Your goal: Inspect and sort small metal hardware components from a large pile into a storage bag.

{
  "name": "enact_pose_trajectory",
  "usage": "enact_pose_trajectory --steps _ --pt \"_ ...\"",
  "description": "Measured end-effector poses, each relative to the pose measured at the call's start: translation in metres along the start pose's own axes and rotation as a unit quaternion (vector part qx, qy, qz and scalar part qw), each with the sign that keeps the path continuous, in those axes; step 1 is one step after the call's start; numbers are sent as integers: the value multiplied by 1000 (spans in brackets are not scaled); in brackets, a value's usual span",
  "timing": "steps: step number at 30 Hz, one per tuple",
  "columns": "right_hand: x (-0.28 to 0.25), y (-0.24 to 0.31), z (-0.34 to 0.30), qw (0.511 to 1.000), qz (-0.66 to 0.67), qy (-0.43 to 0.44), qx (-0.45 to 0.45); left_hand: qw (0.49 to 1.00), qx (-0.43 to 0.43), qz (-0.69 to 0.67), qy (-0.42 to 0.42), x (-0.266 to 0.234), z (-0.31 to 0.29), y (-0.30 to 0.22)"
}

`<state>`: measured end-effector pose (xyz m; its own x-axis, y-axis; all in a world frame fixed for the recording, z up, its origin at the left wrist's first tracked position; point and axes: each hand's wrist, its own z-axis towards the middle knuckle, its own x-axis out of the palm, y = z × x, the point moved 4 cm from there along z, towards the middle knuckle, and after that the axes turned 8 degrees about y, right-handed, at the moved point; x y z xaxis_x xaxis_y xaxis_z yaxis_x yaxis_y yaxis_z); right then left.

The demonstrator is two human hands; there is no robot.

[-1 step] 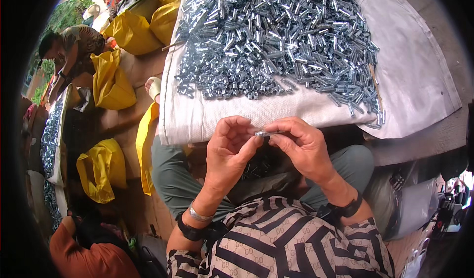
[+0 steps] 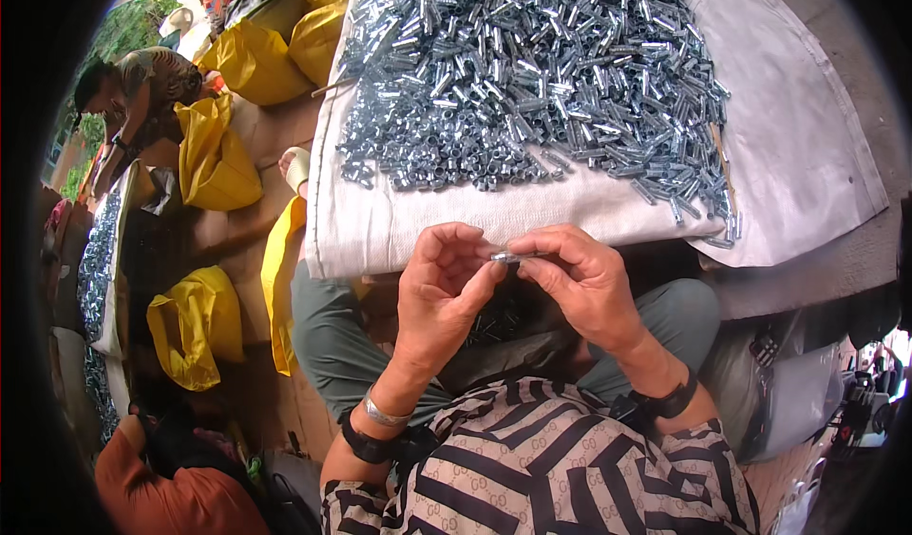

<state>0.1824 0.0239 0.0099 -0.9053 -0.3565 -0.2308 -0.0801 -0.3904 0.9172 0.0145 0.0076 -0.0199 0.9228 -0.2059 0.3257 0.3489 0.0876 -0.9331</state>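
Observation:
My left hand (image 2: 445,283) and my right hand (image 2: 579,283) meet just off the front edge of a cloth-covered table. Thumb and forefinger of each are pinched on a small shiny metal sleeve (image 2: 503,257); fingertips hide most of it, so I cannot tell whether it is one piece or two joined. Beyond them, a wide heap of long metal sleeves (image 2: 541,50) covers the white woven cloth (image 2: 456,217). Short ring-like metal pieces (image 2: 456,160) lie thickly at the heap's front left.
Yellow bags (image 2: 214,155) stand on the brown floor at left. A person (image 2: 142,107) bends over farther left, near another strip of metal pieces (image 2: 98,269). At lower left is a person in an orange top (image 2: 180,497). A grey sheet (image 2: 788,117) drapes to the right.

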Motion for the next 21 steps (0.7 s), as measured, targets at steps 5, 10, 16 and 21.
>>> enact_pose_trajectory --steps 5,10,16,21 --pt "-4 4 1 996 -72 16 -41 994 36 103 -6 4 0 -3" --pt "-14 6 -2 999 29 39 18 990 -19 119 76 -1 5 -9" --pt "-9 8 -9 935 240 217 147 921 -176 -145 316 3 17 -12" --pt "-19 -16 -8 862 409 87 287 970 -165 100 151 2 36 -15"
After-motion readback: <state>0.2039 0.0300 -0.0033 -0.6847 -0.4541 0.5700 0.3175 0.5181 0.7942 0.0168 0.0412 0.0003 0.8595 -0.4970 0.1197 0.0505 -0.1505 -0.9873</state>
